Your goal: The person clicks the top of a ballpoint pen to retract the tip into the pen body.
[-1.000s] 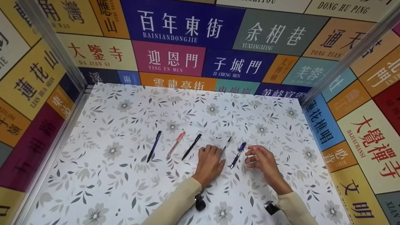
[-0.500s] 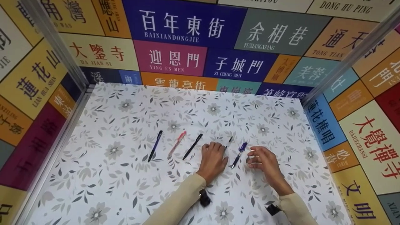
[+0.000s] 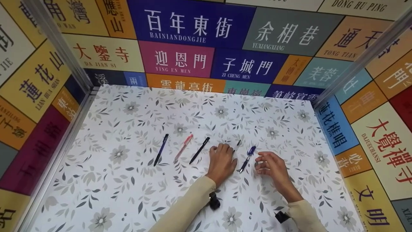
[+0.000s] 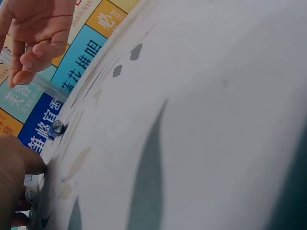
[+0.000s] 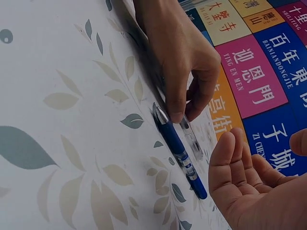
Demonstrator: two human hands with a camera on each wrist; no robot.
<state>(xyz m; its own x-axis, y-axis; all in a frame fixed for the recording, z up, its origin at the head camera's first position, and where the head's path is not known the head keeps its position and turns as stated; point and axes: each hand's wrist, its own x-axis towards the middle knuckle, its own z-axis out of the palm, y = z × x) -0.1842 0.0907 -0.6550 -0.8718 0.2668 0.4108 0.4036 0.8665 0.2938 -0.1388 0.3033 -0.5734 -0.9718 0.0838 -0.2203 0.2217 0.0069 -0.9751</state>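
Observation:
My left hand (image 3: 229, 154) lies knuckles up on the floral table, thumb and fingers curled round a clear pen (image 3: 238, 143); only the pen's far end shows past the fingers. In the right wrist view the left hand (image 5: 185, 113) pinches that clear pen (image 5: 193, 139). Just to its right lies a blue pen (image 3: 247, 158), parallel to the clear pen and untouched (image 5: 179, 149). Right of the blue pen my right hand (image 3: 261, 162) hovers with fingers loosely bent, holding nothing.
Left of the hands three more pens lie in a row: dark blue pen (image 3: 160, 150), pink pen (image 3: 183, 147), black pen (image 3: 199, 150). Walls covered in coloured signs (image 3: 193, 25) enclose the floral table (image 3: 122, 193) on three sides.
My left hand has crept slightly forward over the clear pen, so less of it shows. The right hand and the other pens stay about where they were.

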